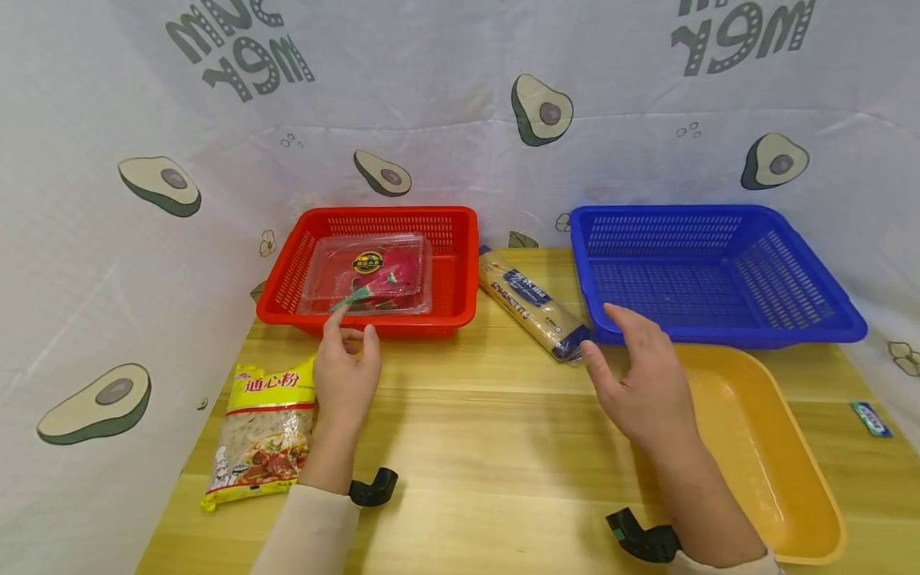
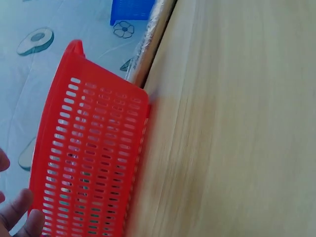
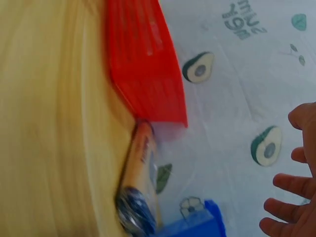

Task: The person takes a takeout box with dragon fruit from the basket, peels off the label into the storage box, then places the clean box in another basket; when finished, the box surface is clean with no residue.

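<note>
My left hand [image 1: 347, 367] hovers at the front rim of a red basket [image 1: 460, 311], fingers loosely bent and holding nothing; whether a fingertip touches the rim I cannot tell. Inside that basket lies a clear plastic box [image 1: 323, 271] with a round label and something pink and green in it. Partly behind the left hand and wrist, a yellow bag of pasta [image 1: 266, 431] lies on the table. With thumb and fingers spread, my right hand [image 1: 647, 383] is over the edge of a yellow tray [image 1: 747, 439], close to a pack of spaghetti [image 1: 528, 303], and grips nothing.
At the back right sits a blue basket [image 1: 668, 279], with the yellow tray in front of it. A small green and white packet [image 1: 872, 419] lies near the right edge of the wooden table [image 1: 474, 447]. A white cloth [image 1: 446, 72] with printed avocados hangs behind and at the sides.
</note>
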{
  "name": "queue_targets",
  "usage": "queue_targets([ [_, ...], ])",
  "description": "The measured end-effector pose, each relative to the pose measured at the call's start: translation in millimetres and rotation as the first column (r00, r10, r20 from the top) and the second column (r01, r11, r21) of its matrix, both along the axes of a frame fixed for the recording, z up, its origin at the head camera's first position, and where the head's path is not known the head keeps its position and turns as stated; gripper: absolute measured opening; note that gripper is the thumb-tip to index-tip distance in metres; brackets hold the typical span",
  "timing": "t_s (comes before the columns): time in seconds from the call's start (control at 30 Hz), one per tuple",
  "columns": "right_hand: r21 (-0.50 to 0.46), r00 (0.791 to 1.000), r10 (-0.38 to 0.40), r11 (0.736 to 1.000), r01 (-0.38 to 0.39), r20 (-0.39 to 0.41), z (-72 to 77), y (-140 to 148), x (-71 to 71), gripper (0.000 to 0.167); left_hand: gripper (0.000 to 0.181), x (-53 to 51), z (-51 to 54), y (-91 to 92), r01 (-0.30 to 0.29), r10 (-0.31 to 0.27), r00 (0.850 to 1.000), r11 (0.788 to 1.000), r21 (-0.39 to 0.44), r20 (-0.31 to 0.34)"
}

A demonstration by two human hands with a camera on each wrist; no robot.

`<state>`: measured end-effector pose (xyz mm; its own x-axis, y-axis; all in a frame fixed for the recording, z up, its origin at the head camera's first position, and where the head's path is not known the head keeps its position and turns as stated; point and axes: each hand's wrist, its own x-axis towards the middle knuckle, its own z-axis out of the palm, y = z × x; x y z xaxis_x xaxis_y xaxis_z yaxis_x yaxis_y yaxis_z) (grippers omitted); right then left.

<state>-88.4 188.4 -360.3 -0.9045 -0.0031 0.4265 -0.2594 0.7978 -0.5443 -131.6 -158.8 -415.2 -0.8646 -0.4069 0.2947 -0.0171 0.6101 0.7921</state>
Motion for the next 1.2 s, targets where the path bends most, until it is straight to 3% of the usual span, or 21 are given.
queue_targets([
  [0.17, -0.078, 0.998, 0.046, 0.996, -0.048, -0.034, -15.2, -25, -3.2, 0.051, 0.062, -7.6, -10.0, -3.7, -0.152, 0.152, 0.988, 0.974, 0.167, 0.010],
  [0.4, -0.230, 0.992, 0.109, 0.969, -0.093, 0.057, -26.1, -58, -13.0, 0.049, 0.072, -23.3, -28.0, -1.2, -0.250, 0.257, 0.966, 0.914, 0.321, 0.021],
  [0.57, -0.268, 0.976, 0.186, 0.952, -0.151, 0.111, -20.5, -81, -33.6, 0.055, 0.077, -32.4, -33.5, -3.1, -0.242, 0.261, 0.965, 0.887, 0.393, 0.006],
  [0.63, -0.310, 0.968, 0.225, 0.933, -0.182, 0.110, -16.6, -90, -44.1, 0.055, 0.079, -36.0, -34.5, -5.7, -0.224, 0.254, 0.967, 0.878, 0.423, -0.014],
  [0.7, -0.365, 0.957, 0.266, 0.907, -0.208, 0.116, -13.0, -98, -54.9, 0.055, 0.080, -38.8, -34.8, -8.8, -0.215, 0.255, 0.966, 0.873, 0.438, -0.033],
  [0.8, -0.475, 0.934, 0.332, 0.848, -0.235, 0.130, -8.6, -113, -71.2, 0.055, 0.080, -41.0, -35.2, -13.1, -0.197, 0.253, 0.965, 0.867, 0.458, -0.063],
  [0.93, -0.598, 0.904, 0.389, 0.772, -0.215, 0.176, -6.8, -134, -91.0, 0.054, 0.079, -41.8, -36.5, -16.0, -0.178, 0.243, 0.967, 0.861, 0.476, -0.079],
  [1.0, -0.632, 0.891, 0.404, 0.751, -0.194, 0.207, -8.0, -145, -99.9, 0.055, 0.078, -41.9, -37.8, -16.7, -0.176, 0.242, 0.967, 0.861, 0.477, -0.080],
  [1.1, -0.649, 0.876, 0.409, 0.744, -0.157, 0.257, -9.6, -160, -114.4, 0.057, 0.077, -43.5, -39.3, -18.7, -0.180, 0.251, 0.964, 0.860, 0.477, -0.088],
  [1.2, -0.611, 0.869, 0.391, 0.780, -0.138, 0.304, -9.8, -174, -131.8, 0.061, 0.077, -45.9, -39.4, -20.6, -0.175, 0.252, 0.962, 0.861, 0.477, -0.102],
])
